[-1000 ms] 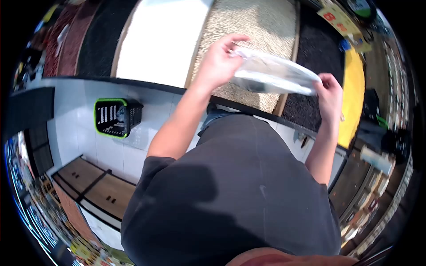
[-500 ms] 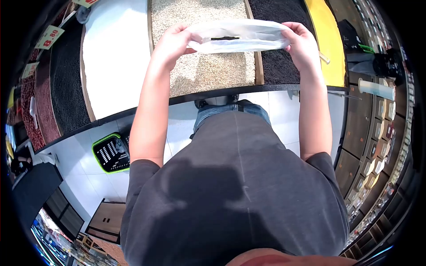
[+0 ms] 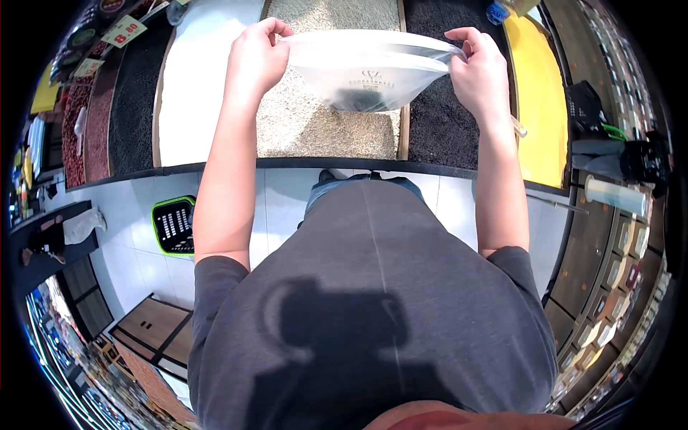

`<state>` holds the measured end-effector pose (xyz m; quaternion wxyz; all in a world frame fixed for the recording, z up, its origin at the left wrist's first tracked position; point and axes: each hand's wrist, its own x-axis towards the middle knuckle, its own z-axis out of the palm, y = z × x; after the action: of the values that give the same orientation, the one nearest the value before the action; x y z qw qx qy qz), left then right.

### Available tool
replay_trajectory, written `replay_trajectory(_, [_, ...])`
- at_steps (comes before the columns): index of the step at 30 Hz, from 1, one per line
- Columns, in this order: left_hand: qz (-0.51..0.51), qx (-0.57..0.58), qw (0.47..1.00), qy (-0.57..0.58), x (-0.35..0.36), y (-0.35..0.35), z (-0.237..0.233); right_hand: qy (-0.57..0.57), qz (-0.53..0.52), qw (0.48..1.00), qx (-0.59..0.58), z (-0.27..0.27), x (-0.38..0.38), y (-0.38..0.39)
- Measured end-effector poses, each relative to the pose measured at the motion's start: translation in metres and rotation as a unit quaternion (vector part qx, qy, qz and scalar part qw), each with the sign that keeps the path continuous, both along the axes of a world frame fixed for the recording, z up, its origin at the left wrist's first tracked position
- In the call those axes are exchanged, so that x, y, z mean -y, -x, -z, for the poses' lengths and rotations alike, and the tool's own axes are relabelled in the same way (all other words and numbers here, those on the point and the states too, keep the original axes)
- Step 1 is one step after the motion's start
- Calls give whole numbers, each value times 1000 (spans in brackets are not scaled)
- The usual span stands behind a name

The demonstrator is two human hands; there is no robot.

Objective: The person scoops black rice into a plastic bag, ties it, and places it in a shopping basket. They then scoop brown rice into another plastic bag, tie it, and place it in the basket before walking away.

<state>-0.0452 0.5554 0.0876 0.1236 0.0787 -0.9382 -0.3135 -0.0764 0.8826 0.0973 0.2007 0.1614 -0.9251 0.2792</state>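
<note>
A translucent white plastic bag (image 3: pixel 358 64) with small print on its side is stretched between my two hands over a bin of pale grain (image 3: pixel 308 132). My left hand (image 3: pixel 259 59) pinches one upper corner of it. The opposite corner is gripped in the closed fingers of my right hand (image 3: pixel 479 72), above a bin of black grain (image 3: pixel 441 140). Something dark shows through the bag's lower part; I cannot make out what it is. The bag's lower end hangs toward me.
Left of the pale grain is a bin of white grain (image 3: pixel 197 107), with dark and red bins beyond and a price sign (image 3: pixel 123 31). A yellow bin (image 3: pixel 537 107) lies right. A black basket with green rim (image 3: pixel 173 226) stands on the floor. Shelving (image 3: pixel 609 287) lines the right.
The bag has tipped so its printed side and dark lower part show, where its mouth faced up before. Both hands have turned with it, still holding the corners. The view has shifted slightly.
</note>
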Motion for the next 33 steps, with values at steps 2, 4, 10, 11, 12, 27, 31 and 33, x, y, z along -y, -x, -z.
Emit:
replay_trajectory(2, [-25,-32,999,24,-14,-7,-4,34,-9,999,16,-10,-3,-2])
replay_trajectory(4, [-53,-58,996,51,-23,-16,-9,108,-41,991,63,-9,-14,5])
replay_trajectory(10, [-37,-6,975,-221,-33,-51,-51,398,-216,861,231,-15,-39,22])
replay_trajectory(11, [-50,-7,976,-212,-30,-54,-52,393,-213,866,226,-15,-38,25])
replay_trajectory(12, [-47,-2,981,-187,-24,-55,-49,350,-190,896,197,-15,-35,26])
replay_trajectory(27, [-78,-59,959,-268,15,-154,-72,429,-303,803,280,-34,40,3])
replay_trajectory(31, [-157,-89,982,-62,48,-216,-74,385,-343,808,287,-55,96,-55])
replay_trajectory(33, [-163,-98,982,6,78,-254,-63,345,-337,826,291,-62,130,-86])
